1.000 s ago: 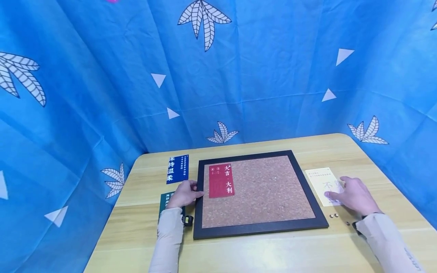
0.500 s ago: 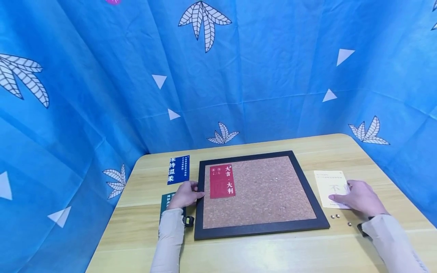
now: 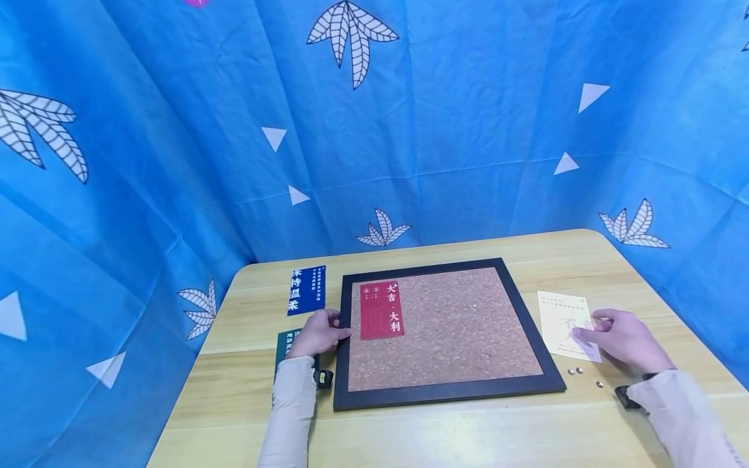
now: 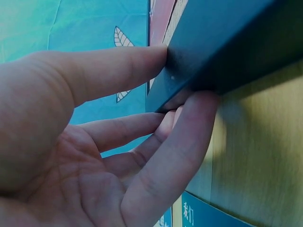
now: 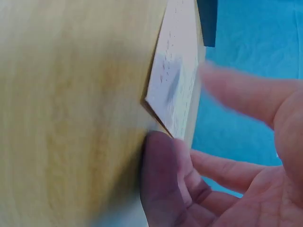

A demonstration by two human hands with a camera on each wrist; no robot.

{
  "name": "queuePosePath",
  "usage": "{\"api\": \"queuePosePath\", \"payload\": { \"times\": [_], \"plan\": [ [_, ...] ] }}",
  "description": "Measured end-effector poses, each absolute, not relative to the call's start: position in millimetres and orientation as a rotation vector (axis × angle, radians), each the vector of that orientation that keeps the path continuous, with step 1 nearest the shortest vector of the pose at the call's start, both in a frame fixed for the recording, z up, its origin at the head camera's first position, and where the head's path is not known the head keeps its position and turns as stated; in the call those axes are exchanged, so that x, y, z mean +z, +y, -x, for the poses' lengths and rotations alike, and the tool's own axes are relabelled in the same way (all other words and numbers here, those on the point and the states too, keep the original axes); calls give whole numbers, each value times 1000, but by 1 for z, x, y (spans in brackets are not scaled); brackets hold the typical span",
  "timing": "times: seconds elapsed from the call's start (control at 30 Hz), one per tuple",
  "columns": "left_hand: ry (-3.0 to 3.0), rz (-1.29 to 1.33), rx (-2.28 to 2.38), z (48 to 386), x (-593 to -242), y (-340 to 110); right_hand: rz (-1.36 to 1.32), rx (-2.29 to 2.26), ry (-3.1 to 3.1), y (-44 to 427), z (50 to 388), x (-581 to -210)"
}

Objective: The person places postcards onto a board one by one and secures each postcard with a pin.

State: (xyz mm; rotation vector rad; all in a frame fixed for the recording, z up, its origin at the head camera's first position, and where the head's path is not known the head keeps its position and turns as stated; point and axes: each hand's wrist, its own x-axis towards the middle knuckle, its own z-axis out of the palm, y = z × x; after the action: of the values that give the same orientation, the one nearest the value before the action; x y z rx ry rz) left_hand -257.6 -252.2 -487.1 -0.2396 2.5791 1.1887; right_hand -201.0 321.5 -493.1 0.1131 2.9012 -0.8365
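A black-framed cork board (image 3: 462,325) lies on the wooden table. My left hand (image 3: 316,335) grips its left edge, the thumb (image 4: 147,61) pressing the frame and the other fingers at its lower edge. A pale yellow card (image 3: 564,315) with printed characters lies right of the board. My right hand (image 3: 629,341) is at that card's right edge; in the right wrist view the fingers are beside the edge, while the thumb (image 5: 236,92) stands apart over the card. On the board's left part lies a red card (image 3: 377,318) with white characters.
A blue card (image 3: 307,291) and a partly covered green card (image 3: 283,344) lie left of the board. Small round metal pieces, a pair (image 3: 575,371) and a single one (image 3: 599,385), sit near my right wrist. A blue curtain (image 3: 439,130) hangs behind the table.
The yellow card has slid to the right, away from the board, and turned slightly. My right hand has moved right with it. The left hand stays on the board's edge.
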Motion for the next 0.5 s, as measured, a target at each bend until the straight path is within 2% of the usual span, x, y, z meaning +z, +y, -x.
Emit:
{"api": "queuePosePath", "payload": {
  "times": [0.5],
  "plan": [
    [2585, 251, 1183, 258, -488, -253, -206, -783, 2868, 311, 205, -490]
  ]
}}
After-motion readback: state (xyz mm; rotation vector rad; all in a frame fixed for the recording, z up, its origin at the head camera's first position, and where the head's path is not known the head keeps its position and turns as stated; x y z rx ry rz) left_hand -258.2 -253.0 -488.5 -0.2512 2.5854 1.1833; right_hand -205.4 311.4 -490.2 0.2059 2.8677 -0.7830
